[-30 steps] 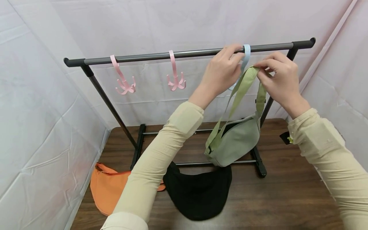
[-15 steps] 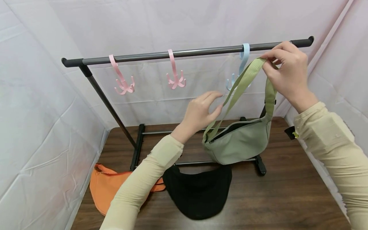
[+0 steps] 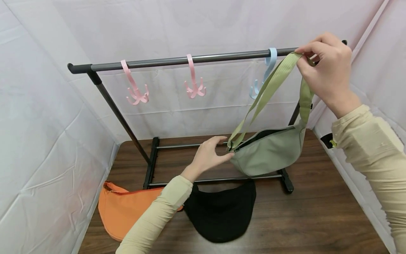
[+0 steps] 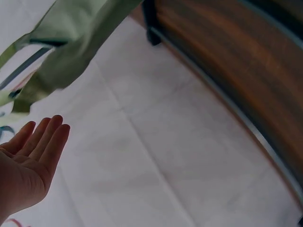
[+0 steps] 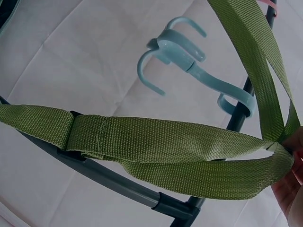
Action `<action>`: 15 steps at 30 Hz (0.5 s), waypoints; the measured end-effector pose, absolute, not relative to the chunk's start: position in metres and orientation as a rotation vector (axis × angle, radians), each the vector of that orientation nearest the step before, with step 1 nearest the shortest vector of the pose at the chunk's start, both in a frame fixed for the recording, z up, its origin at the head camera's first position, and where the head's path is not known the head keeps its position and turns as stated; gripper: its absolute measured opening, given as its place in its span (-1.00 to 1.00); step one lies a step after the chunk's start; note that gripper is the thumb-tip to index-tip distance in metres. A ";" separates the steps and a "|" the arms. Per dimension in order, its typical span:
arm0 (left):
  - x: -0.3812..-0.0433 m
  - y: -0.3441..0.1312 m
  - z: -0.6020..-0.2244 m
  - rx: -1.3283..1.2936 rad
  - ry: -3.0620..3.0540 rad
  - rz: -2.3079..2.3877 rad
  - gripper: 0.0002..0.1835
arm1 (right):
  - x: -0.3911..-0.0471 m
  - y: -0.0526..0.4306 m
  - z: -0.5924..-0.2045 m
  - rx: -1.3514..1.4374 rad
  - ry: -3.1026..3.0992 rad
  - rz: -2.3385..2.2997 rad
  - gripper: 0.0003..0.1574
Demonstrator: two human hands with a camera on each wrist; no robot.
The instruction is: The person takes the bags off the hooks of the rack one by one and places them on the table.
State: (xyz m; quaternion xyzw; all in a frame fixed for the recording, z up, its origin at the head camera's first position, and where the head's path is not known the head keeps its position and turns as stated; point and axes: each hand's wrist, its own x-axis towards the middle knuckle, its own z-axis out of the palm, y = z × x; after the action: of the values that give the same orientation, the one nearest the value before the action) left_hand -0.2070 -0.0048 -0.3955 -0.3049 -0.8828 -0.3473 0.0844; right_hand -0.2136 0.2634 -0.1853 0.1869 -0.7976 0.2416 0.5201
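Note:
My right hand (image 3: 330, 68) pinches the top of the green strap (image 3: 274, 79) near the right end of the rail. From the strap hangs a grey-green shoulder bag (image 3: 268, 151), its zip partly apart. In the right wrist view the doubled webbing strap (image 5: 156, 139) runs into my fingers at the right edge. My left hand (image 3: 207, 155) is beside the bag's left end, thumb and fingers spread. In the left wrist view that hand (image 4: 33, 163) has extended fingers, with a small gap below the bag (image 4: 71, 61). A light blue hook (image 3: 269, 65) hangs behind the strap.
Two pink hooks (image 3: 134, 88) (image 3: 193, 79) hang from the dark metal rail (image 3: 228, 56) of the rack. A black bag (image 3: 222, 215) and an orange bag (image 3: 127, 208) lie on the brown wooden surface (image 3: 311, 215). White cloth walls enclose the sides and back.
My left hand has left the blue hook and come down to the bag's left end. My right hand has moved up and right, carrying the strap and bag rightward.

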 end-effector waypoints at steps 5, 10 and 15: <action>-0.204 -0.001 -0.418 -0.839 -2.732 -1.125 -0.28 | -0.212 0.263 -0.179 0.426 -1.896 0.588 -0.77; -0.204 0.006 -0.437 -0.706 -2.753 -1.381 -0.16 | -0.210 0.263 -0.174 0.426 -1.880 0.600 -0.78; -0.203 0.015 -0.454 -0.573 -2.655 -1.735 -0.29 | -0.206 0.265 -0.167 0.392 -1.863 0.630 -0.77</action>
State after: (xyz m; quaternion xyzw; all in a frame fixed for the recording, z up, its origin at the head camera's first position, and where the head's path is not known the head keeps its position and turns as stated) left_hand -0.2028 0.0152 -0.4537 -0.1777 -0.8231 -0.5378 -0.0408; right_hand -0.2056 0.2652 -0.1672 0.1649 -0.7830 0.2648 0.5382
